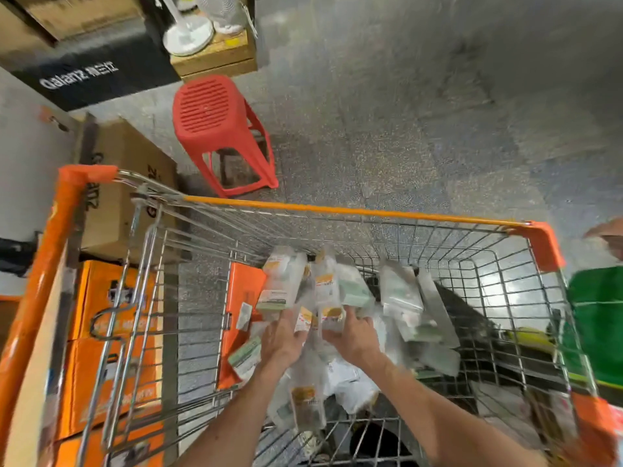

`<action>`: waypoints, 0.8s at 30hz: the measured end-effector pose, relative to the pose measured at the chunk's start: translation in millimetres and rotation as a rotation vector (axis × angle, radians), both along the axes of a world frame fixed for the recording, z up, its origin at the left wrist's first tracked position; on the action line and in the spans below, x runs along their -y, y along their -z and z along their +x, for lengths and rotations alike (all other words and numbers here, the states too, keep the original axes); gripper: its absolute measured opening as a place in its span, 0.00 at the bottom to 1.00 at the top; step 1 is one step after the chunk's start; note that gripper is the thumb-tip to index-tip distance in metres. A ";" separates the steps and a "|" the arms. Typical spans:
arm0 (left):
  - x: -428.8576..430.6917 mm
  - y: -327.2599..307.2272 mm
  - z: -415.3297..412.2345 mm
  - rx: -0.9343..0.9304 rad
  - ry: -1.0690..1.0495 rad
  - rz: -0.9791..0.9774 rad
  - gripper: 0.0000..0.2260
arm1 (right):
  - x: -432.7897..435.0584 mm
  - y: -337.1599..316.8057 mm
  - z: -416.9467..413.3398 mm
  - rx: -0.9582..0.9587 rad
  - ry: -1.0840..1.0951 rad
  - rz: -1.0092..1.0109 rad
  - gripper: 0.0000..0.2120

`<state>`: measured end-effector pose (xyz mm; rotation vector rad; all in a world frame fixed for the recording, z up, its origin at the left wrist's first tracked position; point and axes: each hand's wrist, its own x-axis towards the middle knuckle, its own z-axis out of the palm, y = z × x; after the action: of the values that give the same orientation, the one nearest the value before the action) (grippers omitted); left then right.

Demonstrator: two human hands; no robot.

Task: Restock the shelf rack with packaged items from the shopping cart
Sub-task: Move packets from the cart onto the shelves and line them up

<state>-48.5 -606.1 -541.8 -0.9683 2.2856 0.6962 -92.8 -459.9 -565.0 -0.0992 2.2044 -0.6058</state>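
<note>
Shopping cart [337, 211], centre frame: left hand [282, 337] and right hand [354, 336], fingers seemingly curled (blurred), bunch clear-bagged packets [325, 286] upright, likely for one lift.

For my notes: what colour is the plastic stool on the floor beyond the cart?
The square plastic stool is red; the head view shows it best.

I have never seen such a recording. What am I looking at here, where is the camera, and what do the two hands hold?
There is no machine here: a person wears one camera on the head, looking down. You see both bare arms reaching into a wire shopping cart with orange trim. The left hand and the right hand together grip a bunch of clear packets; more lie in the cart. Beyond stands a red stool.
</note>
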 end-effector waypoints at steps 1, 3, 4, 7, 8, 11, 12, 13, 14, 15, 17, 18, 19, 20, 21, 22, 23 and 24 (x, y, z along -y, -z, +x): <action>-2.0 3.4 1.3 -0.003 0.005 -0.003 0.21 | 1.7 4.3 2.3 0.004 -0.012 0.003 0.35; -4.7 6.9 5.3 -0.029 -0.030 0.010 0.21 | 6.8 5.7 6.1 -0.007 -0.042 -0.007 0.35; -6.5 5.9 5.7 -0.041 -0.053 0.021 0.22 | 9.1 5.9 6.2 -0.019 -0.036 -0.029 0.34; -7.9 3.5 9.5 -0.056 -0.147 0.081 0.23 | 11.6 3.3 7.0 -0.033 0.051 -0.119 0.31; -8.1 1.0 11.0 -0.058 -0.179 0.105 0.23 | 10.8 2.8 7.8 -0.027 0.097 -0.147 0.30; -5.0 -1.2 16.8 -0.095 -0.244 0.179 0.22 | 5.7 -2.0 10.3 -0.014 0.218 -0.218 0.32; -4.2 -3.3 18.7 -0.115 -0.257 0.212 0.21 | 2.5 -5.8 11.1 -0.003 0.265 -0.242 0.33; -3.4 -5.8 20.5 -0.131 -0.273 0.248 0.21 | -0.3 -7.2 11.6 0.011 0.311 -0.269 0.34; -2.9 -8.6 21.9 -0.146 -0.278 0.276 0.22 | -3.0 -8.9 12.1 0.023 0.338 -0.290 0.33; -1.8 -10.8 23.4 -0.159 -0.276 0.302 0.23 | -6.1 -12.6 13.6 0.015 0.356 -0.308 0.31; -0.5 -18.0 24.3 -0.181 -0.276 0.364 0.25 | -10.9 -18.7 17.0 -0.027 0.382 -0.325 0.28; -0.6 -23.0 22.6 -0.202 -0.271 0.402 0.24 | -13.6 -23.3 18.4 -0.033 0.411 -0.331 0.26; 0.7 -27.2 21.4 -0.222 -0.253 0.429 0.23 | -15.6 -29.8 21.0 -0.045 0.453 -0.343 0.26; -0.4 -35.6 18.3 -0.250 -0.210 0.452 0.22 | -18.6 -39.5 23.9 -0.057 0.506 -0.363 0.25; -1.2 -42.1 13.9 -0.280 -0.179 0.471 0.22 | -20.2 -47.4 25.5 -0.068 0.543 -0.390 0.25; -1.4 -47.0 9.9 -0.308 -0.136 0.486 0.22 | -22.8 -57.2 28.0 -0.107 0.593 -0.408 0.25; -3.7 -55.1 6.0 -0.326 -0.089 0.503 0.23 | -27.4 -69.5 31.3 -0.163 0.649 -0.429 0.25; -6.1 -61.9 0.3 -0.349 -0.050 0.516 0.23 | -31.5 -76.6 30.8 -0.203 0.692 -0.449 0.26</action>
<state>-48.2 -600.0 -480.0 -0.6946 2.1857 1.4842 -61.9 -428.4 -488.4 0.4044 2.2370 -1.5241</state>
